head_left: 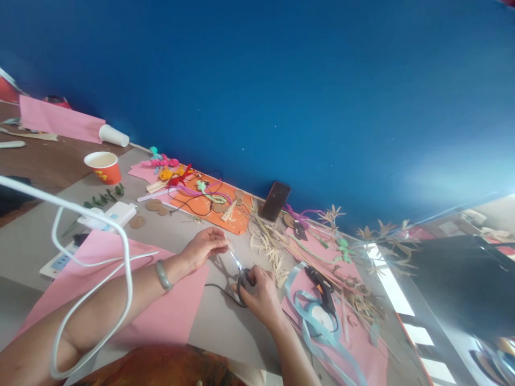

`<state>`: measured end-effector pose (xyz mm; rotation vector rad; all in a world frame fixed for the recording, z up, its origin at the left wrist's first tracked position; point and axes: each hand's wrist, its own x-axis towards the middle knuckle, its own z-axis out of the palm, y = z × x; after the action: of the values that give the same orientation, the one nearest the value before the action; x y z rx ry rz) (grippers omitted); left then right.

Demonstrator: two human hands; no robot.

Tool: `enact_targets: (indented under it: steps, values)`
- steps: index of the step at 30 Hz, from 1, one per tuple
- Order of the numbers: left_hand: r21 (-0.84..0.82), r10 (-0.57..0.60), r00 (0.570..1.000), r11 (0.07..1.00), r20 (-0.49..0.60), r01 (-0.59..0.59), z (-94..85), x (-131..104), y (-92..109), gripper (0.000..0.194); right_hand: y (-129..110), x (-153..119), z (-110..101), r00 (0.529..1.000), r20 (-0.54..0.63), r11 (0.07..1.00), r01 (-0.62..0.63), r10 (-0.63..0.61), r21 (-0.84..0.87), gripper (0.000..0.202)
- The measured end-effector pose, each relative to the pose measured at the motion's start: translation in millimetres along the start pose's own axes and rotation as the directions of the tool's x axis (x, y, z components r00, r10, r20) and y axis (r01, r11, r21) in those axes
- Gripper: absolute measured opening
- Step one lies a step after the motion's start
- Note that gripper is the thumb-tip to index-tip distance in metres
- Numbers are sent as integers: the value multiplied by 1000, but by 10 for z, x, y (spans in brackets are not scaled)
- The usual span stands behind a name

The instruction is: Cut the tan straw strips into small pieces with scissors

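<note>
I have the right hand [261,292] clamped around the black handles of the scissors [240,267], which lie just on the near side of the orange sheet [240,224], below its near right corner, with the blades angled toward the left hand [207,246]. That left hand sits near the blade tips, also just nearer me than the orange sheet; its fingers are curled in, but from here I cannot tell whether they are clamped on something thin or only bunched. On the left wrist I see a bangle [163,275], and a white cable [127,279] loops across my view in front of that forearm. Nearer me and left of the orange sheet, a pink sheet [173,316] lies partly under the arm. Wooden discs [153,205] rest just off its left edge, with a paper cup [109,170] standing farther left. Red fuzzy stems [181,176] lie at its far left end. To its right, a phone [276,201] is propped at a tilt near the blue wall [273,96], pale dried strips [277,262] spread below the phone, and farther right and nearer me lie a glue gun [322,284] and light-blue ribbon [340,354].
</note>
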<state>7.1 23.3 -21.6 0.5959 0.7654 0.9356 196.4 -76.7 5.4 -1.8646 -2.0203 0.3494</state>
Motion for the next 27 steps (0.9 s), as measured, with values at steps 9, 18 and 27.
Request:
enact_targets:
  steps: [9, 18, 27]
  values:
    - [6, 20, 1000, 1000, 3, -20, 41, -29, 20, 37, 6, 7, 27, 999, 34, 999, -30, 28, 44, 35]
    - [21, 36, 999, 999, 18, -36, 23, -11, -7, 36, 66, 5, 107, 999, 41, 996, -27, 24, 89, 31]
    - [28, 29, 999, 999, 25, -29, 8, -3, -23, 35, 64, -8, 109, 997, 58, 995, -48, 43, 83, 34]
